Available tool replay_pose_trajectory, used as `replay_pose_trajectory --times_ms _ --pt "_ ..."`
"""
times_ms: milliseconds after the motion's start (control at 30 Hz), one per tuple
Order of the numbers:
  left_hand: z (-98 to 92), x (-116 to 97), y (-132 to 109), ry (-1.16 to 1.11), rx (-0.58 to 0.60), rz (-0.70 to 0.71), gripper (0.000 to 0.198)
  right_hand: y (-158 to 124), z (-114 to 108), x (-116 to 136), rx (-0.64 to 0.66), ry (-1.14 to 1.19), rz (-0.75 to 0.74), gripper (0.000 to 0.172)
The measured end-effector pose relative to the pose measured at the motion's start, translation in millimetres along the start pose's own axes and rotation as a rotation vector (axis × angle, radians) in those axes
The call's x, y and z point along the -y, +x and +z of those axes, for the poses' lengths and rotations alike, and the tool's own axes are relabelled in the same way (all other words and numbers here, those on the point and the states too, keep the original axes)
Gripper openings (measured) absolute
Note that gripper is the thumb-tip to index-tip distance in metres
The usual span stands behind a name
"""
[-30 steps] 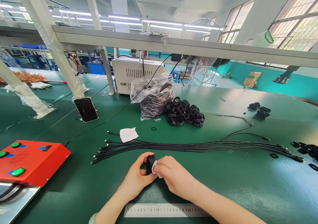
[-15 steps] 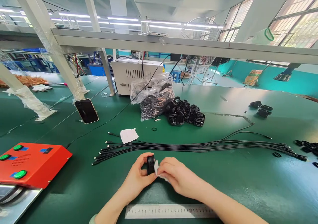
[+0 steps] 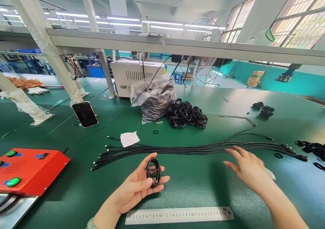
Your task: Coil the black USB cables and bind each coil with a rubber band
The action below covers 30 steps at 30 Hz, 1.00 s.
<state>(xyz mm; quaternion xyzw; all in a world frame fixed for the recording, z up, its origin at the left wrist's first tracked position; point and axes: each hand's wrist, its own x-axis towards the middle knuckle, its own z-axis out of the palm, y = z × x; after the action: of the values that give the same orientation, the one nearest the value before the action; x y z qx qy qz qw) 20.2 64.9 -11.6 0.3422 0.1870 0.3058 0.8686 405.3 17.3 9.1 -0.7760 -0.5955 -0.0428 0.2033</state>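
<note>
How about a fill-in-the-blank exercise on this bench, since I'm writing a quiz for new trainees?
1. The coiled black cable is held in the person's ____ hand.
2. The numbered strip lying near the bottom edge of the picture is a ____.
3. The round buttons on the red box are coloured ____.
4. The pile of cable coils sits beside a clear plastic ____.

Missing words: left; ruler; green; bag.

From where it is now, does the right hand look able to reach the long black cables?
Probably yes: the right hand has its thumb and fingers spread close to the long black cables, with nothing visible between.
</note>
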Motion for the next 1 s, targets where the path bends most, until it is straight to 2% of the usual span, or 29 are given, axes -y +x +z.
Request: replay_pose_trajectory --times_ms 100,167,233,300,433,533,600,800,900,1000 --pt "2.6 -1 -1 0.039 -0.033 -0.005 0.067 -13 2 78 0.240 0.478 -0.267 0.029" --pt "4.8 -1 -1 0.090 -0.080 -0.004 0.060 -23 8 125 0.383 0.674 -0.376 0.028" --pt "5.6 0 -1 0.137 -0.113 -0.006 0.049 -31 20 157 0.404 0.722 -0.449 0.026" --pt "4.6 2 0 0.186 -0.129 -0.019 0.042 -35 33 174 0.352 0.660 -0.487 0.022" --pt "1.7 5 5 0.291 -0.165 -0.053 0.051 -30 48 184 0.234 0.374 -0.603 0.029" --pt "1.3 7 8 0.362 -0.188 -0.099 0.043 -24 53 187 0.190 0.146 -0.743 0.031" --pt "1.1 7 9 0.380 -0.210 -0.114 0.038 -23 59 189 0.168 0.088 -0.804 0.029" --pt "-3.6 8 11 0.376 -0.256 -0.113 0.035 -26 79 194 0.157 0.177 -0.774 0.026" --pt "-5.9 8 12 0.374 -0.260 -0.117 0.035 -23 79 196 0.250 0.262 -0.688 0.026" --pt "-6.3 8 12 0.347 -0.246 -0.097 0.041 -15 72 193 0.440 0.491 -0.529 0.026"
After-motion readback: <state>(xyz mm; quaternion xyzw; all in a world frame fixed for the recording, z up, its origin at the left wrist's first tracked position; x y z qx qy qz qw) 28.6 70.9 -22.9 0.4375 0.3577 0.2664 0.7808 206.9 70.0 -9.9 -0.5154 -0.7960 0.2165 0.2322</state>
